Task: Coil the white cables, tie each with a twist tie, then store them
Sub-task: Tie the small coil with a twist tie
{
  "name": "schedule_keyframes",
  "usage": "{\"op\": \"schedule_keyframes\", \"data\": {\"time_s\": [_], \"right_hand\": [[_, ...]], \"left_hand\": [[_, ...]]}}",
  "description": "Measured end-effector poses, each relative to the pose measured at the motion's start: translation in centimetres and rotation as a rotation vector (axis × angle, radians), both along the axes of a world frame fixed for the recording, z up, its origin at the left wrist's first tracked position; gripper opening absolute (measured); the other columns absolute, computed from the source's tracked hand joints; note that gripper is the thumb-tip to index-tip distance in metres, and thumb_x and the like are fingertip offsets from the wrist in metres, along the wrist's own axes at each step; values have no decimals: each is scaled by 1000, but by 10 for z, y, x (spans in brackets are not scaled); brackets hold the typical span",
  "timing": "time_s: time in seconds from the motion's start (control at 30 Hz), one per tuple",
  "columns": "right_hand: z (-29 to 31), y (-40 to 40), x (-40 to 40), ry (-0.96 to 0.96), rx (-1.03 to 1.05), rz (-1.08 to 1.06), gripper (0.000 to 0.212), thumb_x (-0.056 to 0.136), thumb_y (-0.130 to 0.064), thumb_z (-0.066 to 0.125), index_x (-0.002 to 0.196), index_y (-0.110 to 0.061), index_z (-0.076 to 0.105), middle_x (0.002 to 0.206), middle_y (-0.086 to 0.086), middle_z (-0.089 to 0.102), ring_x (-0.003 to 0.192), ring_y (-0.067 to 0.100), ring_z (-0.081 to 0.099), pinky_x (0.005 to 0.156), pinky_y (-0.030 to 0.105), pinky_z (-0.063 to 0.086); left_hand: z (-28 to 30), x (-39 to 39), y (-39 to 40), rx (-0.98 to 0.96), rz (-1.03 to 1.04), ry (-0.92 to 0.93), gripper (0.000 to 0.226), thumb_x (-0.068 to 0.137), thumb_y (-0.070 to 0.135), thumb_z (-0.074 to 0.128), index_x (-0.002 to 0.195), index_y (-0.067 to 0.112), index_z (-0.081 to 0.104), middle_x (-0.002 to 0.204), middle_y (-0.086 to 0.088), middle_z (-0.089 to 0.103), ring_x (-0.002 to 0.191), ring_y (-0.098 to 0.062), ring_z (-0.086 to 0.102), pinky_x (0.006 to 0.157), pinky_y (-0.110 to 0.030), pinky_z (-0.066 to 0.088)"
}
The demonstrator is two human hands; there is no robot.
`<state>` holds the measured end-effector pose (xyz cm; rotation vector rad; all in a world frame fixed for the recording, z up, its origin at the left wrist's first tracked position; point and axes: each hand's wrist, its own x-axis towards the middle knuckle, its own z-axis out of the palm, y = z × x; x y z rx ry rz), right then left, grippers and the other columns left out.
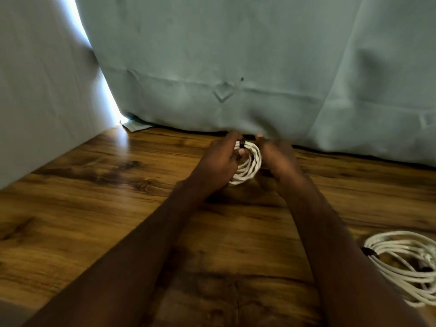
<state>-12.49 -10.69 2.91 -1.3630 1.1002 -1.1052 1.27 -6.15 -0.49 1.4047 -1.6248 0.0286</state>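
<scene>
A small coil of white cable (250, 165) is held upright between both hands near the far edge of the wooden table (94, 197). My left hand (218, 162) grips the coil's left side, its fingers curled through the loop. A black twist tie (242, 144) wraps the top of the coil. My right hand (278, 159) is at the coil's right side, fingertips raised near the tie's end; blur hides whether it pinches the tie. A second, larger white cable coil (405, 263) with a dark tie lies on the table at the right.
A teal curtain (236, 67) hangs along the table's far edge, right behind the hands. A pale wall (35, 90) borders the left side, with a bright strip of light between it and the curtain. A scrap of paper (135, 125) lies at the far left corner.
</scene>
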Motion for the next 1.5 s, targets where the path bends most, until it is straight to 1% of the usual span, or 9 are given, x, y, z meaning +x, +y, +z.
{"op": "schedule_keyframes", "data": {"time_s": [0.17, 0.33, 0.5, 0.63, 0.77, 0.9, 1.07, 1.3, 1.5], "right_hand": [[-3, 3, 6, 127, -326, 207, 15, 91, -23, 79, 101, -13, 76, 92, 7, 78, 84, 20, 74, 77, 41, 60], [-16, -2, 9, 250, -686, 146, 23, 81, -8, 80, 93, -25, 69, 91, -9, 70, 89, 8, 68, 78, 38, 57], [-21, -4, 13, 301, -752, 140, 25, 81, -7, 75, 89, -30, 72, 97, -3, 70, 91, 16, 68, 83, 43, 57], [-25, -3, 18, 337, -769, 123, 17, 78, -17, 85, 90, -26, 78, 99, -8, 69, 92, 8, 65, 87, 35, 53], [-27, 6, 29, 322, -764, 57, 20, 74, -30, 85, 92, -30, 75, 100, -11, 67, 93, 9, 66, 85, 38, 55], [-28, 6, 28, 376, -844, 38, 23, 76, -21, 74, 97, -31, 76, 104, -9, 67, 95, 15, 67, 81, 42, 55], [-30, 0, 24, 529, -1001, -57, 27, 76, -22, 77, 102, -31, 75, 111, -9, 62, 102, 20, 63, 82, 45, 53], [-34, -5, 27, 377, -884, -88, 11, 82, -15, 78, 91, -22, 80, 106, -10, 60, 104, 27, 57, 78, 37, 50], [-28, -1, 22, 594, -947, -169, 18, 77, -16, 85, 92, -25, 81, 105, -10, 55, 96, 18, 47, 70, 35, 48]], "left_hand": [[-2, 21, -6, 150, 44, 272, 11, 100, 17, 60, 107, 9, 63, 91, -1, 65, 82, -15, 58, 70, -30, 43], [8, 22, 3, 392, -194, 586, 28, 106, 22, 53, 84, 11, 65, 80, -8, 64, 77, -21, 58, 73, -33, 42], [11, 20, -1, 419, -251, 928, 13, 88, 11, 53, 85, 2, 62, 83, -16, 57, 67, -22, 53, 69, -33, 43], [13, 22, -8, 455, -279, 1139, 32, 98, 16, 35, 79, 10, 60, 62, -5, 54, 55, -13, 46, 57, -27, 42], [14, 23, -6, 466, -295, 1159, 26, 95, 12, 39, 87, 3, 62, 82, -16, 60, 73, -24, 59, 69, -34, 49], [15, 25, -5, 501, -377, 1255, 14, 81, 10, 51, 87, 4, 63, 73, -9, 58, 65, -16, 55, 68, -29, 45], [13, 30, -8, 499, -414, 1299, 20, 103, 9, 44, 108, 5, 63, 91, -8, 67, 71, -13, 67, 67, -26, 59], [13, 17, -3, 460, -365, 1295, 36, 112, 17, 36, 89, 2, 57, 58, -3, 62, 51, -10, 59, 55, -22, 56], [9, 12, -7, 300, -237, 1216, 34, 110, 16, 44, 113, -12, 62, 84, -18, 63, 71, -22, 61, 84, -40, 51]]}}
